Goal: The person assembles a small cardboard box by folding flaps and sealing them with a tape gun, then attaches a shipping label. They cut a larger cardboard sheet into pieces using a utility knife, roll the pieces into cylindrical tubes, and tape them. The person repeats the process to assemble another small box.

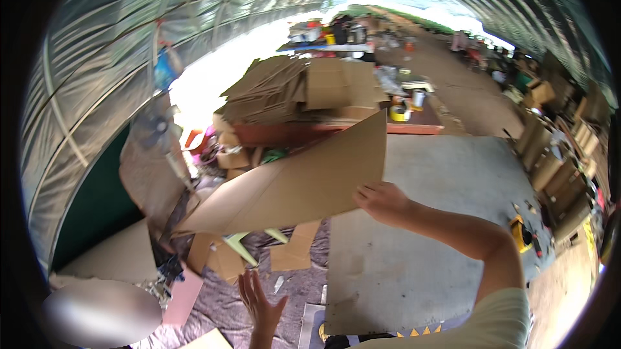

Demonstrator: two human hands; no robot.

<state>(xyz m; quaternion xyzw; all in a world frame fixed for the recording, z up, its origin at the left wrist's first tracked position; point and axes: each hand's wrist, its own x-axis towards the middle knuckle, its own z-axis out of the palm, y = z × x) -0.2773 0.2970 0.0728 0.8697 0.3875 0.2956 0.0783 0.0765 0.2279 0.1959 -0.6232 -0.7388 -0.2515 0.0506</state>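
A large flat cardboard sheet (294,184) is held up in the air by its near right edge, with my right hand (386,203) pinching it there. It tilts and stretches away to the left, over the floor and past the edge of the grey table board. My left hand (261,304) is raised below the sheet and apart from it, fingers spread, with nothing in it. Under the sheet, pale green legs (240,249) of a stool or small table show, the rest of it hidden. Cardboard pieces (291,249) lie on the floor cloth beside them.
The grey table board (427,245) lies at my right, bearing a yellow-and-black tool (519,234). Stacked cardboard (265,90) and a roll of yellow tape (400,113) sit on a reddish table ahead. A fan (155,129) stands left; cardboard pieces (556,174) line the right side.
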